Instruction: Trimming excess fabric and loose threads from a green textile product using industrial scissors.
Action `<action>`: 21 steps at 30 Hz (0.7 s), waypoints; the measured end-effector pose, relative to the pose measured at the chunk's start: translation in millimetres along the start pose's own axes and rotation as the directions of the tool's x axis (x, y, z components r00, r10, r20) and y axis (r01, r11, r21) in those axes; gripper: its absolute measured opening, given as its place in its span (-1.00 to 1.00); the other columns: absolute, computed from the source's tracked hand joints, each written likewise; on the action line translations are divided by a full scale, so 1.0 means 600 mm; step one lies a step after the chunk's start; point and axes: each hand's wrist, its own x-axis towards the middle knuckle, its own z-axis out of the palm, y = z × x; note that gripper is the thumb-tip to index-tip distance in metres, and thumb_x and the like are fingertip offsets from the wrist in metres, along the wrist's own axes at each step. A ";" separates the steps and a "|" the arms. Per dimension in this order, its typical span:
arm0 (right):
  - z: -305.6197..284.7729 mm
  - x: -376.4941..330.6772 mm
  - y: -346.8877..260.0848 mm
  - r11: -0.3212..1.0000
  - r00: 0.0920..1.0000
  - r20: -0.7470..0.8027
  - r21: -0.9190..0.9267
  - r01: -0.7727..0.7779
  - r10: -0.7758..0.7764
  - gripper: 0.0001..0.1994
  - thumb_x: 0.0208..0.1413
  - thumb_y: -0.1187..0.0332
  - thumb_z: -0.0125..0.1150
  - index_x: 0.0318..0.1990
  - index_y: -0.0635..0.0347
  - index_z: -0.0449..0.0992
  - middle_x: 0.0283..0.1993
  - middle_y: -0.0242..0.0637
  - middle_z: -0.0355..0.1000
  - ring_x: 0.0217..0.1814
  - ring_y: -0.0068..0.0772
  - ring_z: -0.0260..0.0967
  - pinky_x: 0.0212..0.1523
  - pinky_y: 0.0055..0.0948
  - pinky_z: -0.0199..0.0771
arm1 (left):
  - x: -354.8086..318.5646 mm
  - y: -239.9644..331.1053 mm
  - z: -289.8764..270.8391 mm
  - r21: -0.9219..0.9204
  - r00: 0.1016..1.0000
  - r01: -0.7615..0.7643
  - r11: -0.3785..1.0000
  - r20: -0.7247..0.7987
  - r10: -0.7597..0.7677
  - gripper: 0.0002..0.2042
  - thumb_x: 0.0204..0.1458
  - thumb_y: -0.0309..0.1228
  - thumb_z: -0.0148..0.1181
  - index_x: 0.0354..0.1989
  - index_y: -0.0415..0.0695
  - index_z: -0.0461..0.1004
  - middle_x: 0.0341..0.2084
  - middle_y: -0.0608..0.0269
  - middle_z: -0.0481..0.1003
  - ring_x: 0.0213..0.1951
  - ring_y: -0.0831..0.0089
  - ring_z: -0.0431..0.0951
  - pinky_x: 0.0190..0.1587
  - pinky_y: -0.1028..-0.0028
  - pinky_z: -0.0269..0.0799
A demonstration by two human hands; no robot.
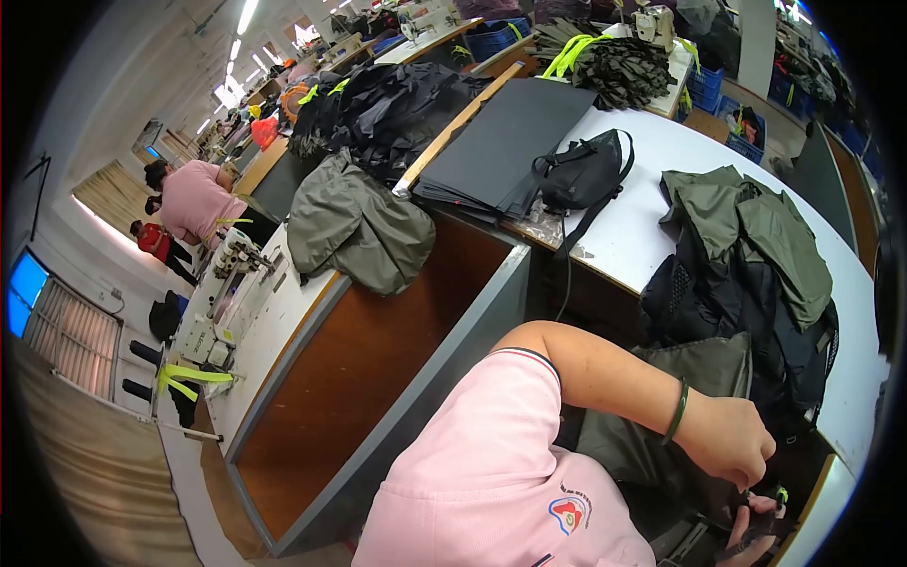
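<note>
My left hand (729,442), with a dark green bangle (675,412) on its wrist, is curled closed with its fingertips pointing down. Whatever they pinch is hidden. Just below it, at the lower right, my right hand (753,531) closes its fingers around a thin black strip (754,546). A small yellow-green bit (781,494) shows beside the fingers. Grey-green fabric (628,444) lies under my left forearm and reaches down to the hands. Beyond my left hand, a black and olive bag (727,274) is heaped on the white table.
The white curved table (624,241) carries a small black pouch (586,175) with a strap and a stack of dark sheets (510,142). To the left are a grey-green fabric piece (354,222) and a sewing machine (208,342). A person in pink (194,203) stands farther off.
</note>
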 end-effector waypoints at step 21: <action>0.030 -0.010 -0.004 0.687 0.801 -0.084 0.573 -0.448 0.592 -0.86 0.02 0.54 0.33 -0.34 0.28 0.44 -0.38 -0.31 0.49 -0.33 -0.57 0.43 -0.22 -0.56 0.44 | -0.043 -0.086 0.027 -0.587 0.602 0.794 0.156 0.725 -0.336 -0.83 0.01 -0.53 0.36 -0.34 -0.17 0.44 -0.40 0.46 0.50 -0.35 0.74 0.43 -0.28 0.66 0.36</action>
